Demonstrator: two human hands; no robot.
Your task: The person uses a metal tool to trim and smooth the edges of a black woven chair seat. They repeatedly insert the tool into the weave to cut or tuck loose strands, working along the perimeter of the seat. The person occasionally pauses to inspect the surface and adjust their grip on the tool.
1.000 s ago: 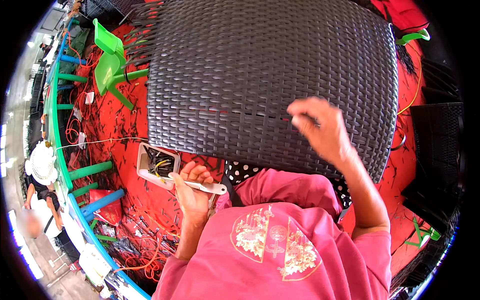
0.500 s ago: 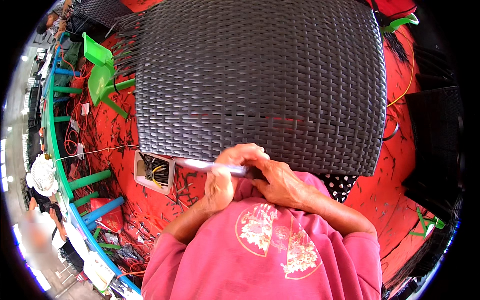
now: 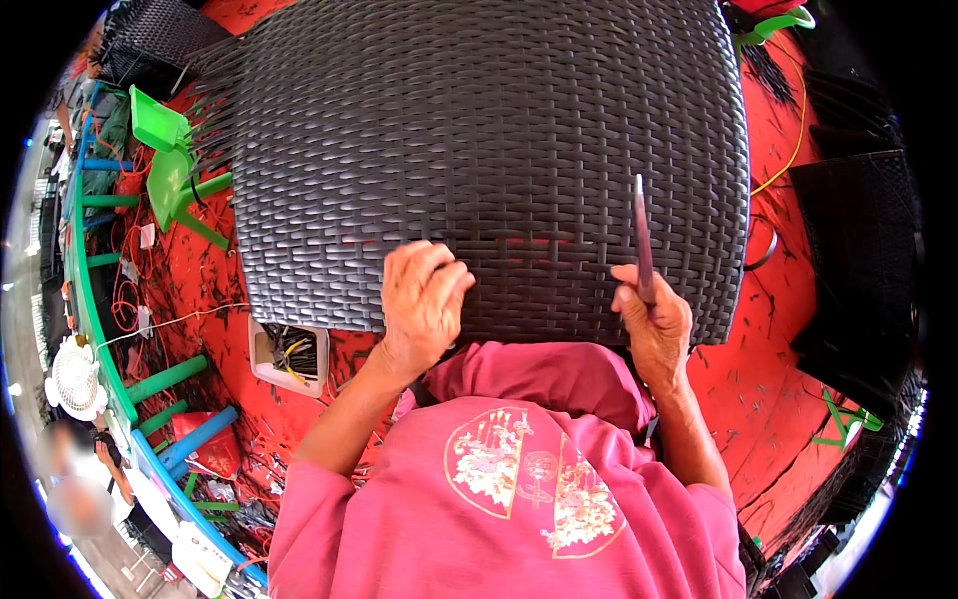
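Observation:
A large dark woven wicker piece (image 3: pixel 489 130) is in front of me, its near edge against my lap. My right hand (image 3: pixel 657 324) is closed around a slim, dark, flat tool (image 3: pixel 642 230). The tool stands up over the weave, its pale tip pointing away from me; its exact kind is unclear. My left hand (image 3: pixel 424 299) is over the near part of the weave with its fingers bent and close together. Whatever its fingertips might hold is hidden. Between the hands, a narrow gap in the weave (image 3: pixel 534 241) shows red through it.
A white bin (image 3: pixel 256 349) holding dark strips and a yellow-handled tool is left of the wicker. Green plastic chair (image 3: pixel 172 185) stands farther left, before a blue-green rail (image 3: pixel 110 369). Cut strips litter the red floor (image 3: pixel 773 369). A white fan (image 3: pixel 76 379) and people are beyond the rail.
My hands were together at the near edge with the blurred tool pointing left. They have moved apart; the right now holds the tool upright, and the left has moved forward over the weave.

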